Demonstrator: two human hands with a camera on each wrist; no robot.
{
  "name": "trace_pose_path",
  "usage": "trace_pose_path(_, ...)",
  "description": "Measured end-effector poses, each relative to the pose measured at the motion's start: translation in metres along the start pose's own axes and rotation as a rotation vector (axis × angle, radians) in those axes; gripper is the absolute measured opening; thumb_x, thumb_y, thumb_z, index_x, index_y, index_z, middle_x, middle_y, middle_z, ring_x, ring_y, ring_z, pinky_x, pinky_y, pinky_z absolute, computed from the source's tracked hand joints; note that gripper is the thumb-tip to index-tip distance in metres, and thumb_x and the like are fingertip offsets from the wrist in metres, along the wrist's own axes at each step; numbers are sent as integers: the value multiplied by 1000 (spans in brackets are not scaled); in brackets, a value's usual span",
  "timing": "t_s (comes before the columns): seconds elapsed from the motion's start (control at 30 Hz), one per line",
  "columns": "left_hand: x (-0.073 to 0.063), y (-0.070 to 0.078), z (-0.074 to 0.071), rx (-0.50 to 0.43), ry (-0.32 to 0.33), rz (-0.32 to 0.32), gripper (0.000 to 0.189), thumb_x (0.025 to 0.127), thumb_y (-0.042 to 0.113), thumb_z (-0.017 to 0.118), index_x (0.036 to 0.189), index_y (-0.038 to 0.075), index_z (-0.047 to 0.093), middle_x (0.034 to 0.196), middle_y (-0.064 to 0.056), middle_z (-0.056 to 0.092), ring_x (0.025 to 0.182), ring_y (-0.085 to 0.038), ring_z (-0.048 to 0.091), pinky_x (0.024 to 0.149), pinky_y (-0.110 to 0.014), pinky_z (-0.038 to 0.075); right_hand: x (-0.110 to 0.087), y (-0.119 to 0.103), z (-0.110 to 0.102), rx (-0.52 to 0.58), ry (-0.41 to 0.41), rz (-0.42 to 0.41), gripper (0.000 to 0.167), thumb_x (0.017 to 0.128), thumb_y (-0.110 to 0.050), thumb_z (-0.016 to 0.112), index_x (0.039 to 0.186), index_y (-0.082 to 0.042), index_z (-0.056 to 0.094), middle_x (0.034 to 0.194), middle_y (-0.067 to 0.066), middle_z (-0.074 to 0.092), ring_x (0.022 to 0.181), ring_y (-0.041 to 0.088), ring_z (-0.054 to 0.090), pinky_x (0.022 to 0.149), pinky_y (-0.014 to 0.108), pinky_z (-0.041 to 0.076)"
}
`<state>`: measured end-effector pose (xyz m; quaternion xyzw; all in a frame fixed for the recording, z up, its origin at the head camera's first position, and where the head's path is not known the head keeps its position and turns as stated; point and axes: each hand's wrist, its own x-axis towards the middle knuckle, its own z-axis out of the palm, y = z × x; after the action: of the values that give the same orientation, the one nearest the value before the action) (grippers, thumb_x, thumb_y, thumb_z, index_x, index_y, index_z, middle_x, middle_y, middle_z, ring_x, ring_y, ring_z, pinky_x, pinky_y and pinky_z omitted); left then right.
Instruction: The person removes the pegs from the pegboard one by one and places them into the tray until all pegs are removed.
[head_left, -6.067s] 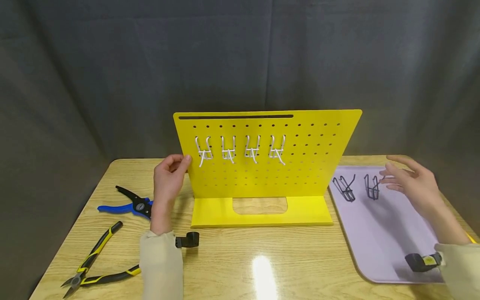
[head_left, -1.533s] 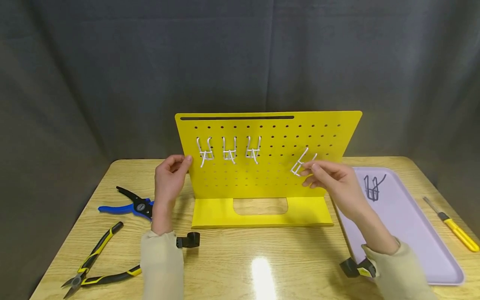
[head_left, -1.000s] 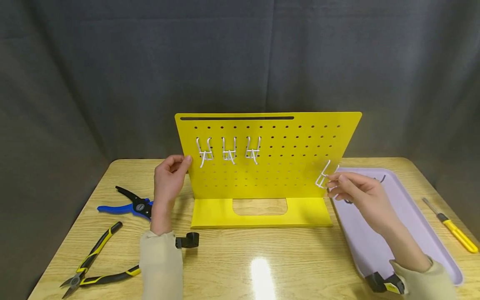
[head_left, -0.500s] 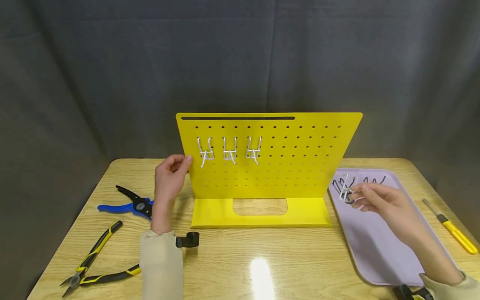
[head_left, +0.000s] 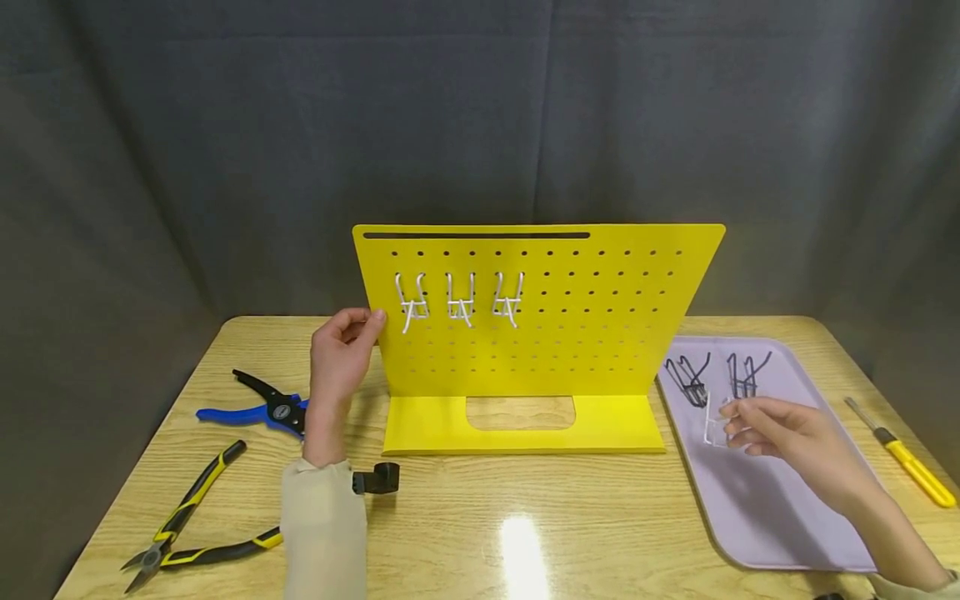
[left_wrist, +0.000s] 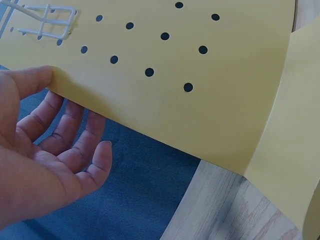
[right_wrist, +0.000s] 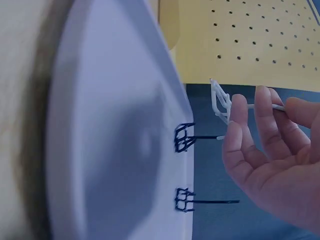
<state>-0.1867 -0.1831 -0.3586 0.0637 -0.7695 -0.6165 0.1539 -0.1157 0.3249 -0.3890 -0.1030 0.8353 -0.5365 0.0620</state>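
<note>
A yellow pegboard stands on its base in the middle of the table. My left hand grips its left edge, with the thumb on the front and the fingers behind, as the left wrist view shows. On the board's left half hang three white wire pegboard hooks. Over the lilac tray my right hand pinches another white pegboard hook by its prong, its wire frame pointing away from the fingers. Two black pegboard hooks lie at the tray's far end, just beyond that hand.
On the table's left lie blue-handled pliers and yellow-black cutting pliers with spread handles. A yellow-handled screwdriver lies right of the tray. A dark curtain hangs behind the table.
The fourth white hook, on the board in the oldest frame, is off it in my right hand. That hand has moved right and down, over the tray. My left hand stays on the edge.
</note>
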Motion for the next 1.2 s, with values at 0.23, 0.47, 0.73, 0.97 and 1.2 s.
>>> trace_pose_path(0.23,0,-1,0,0,2,-3,31,95,25,62,106,-4,62,90,-7,59,88,-26,57,76,-21,47,-1,16,-5,38,-83,69,25,103,-10,43,110,-3,65,92,3,69,83,14,68,71,26,55)
trace_pose_path(0.47,1,0,1,3,-4,-10,32,95,26,62,107,-4,63,94,-10,59,88,-25,57,76,-19,47,1,25,-8,11,-82,110,28,104,-14,43,111,5,62,93,2,68,82,14,67,70,27,55)
trace_pose_path(0.73,0,1,0,6,-10,-17,33,95,28,62,107,-3,63,93,-9,59,89,-25,57,78,-21,47,7,30,-6,16,-76,134,33,104,-18,42,111,10,59,94,1,68,82,14,67,70,29,55)
trace_pose_path(0.97,0,2,0,-9,-11,-11,33,95,27,62,106,-3,63,91,-8,59,88,-27,57,77,-19,48,11,33,-10,-10,-55,129,35,104,-19,43,112,11,57,96,-4,68,83,14,67,70,29,56)
trace_pose_path(1.2,0,1,0,-20,-9,-5,32,95,26,62,105,-4,63,89,-5,59,88,-27,57,76,-19,48,13,32,-13,-44,-50,145,38,104,-22,42,118,12,54,98,-4,68,84,14,67,71,30,56)
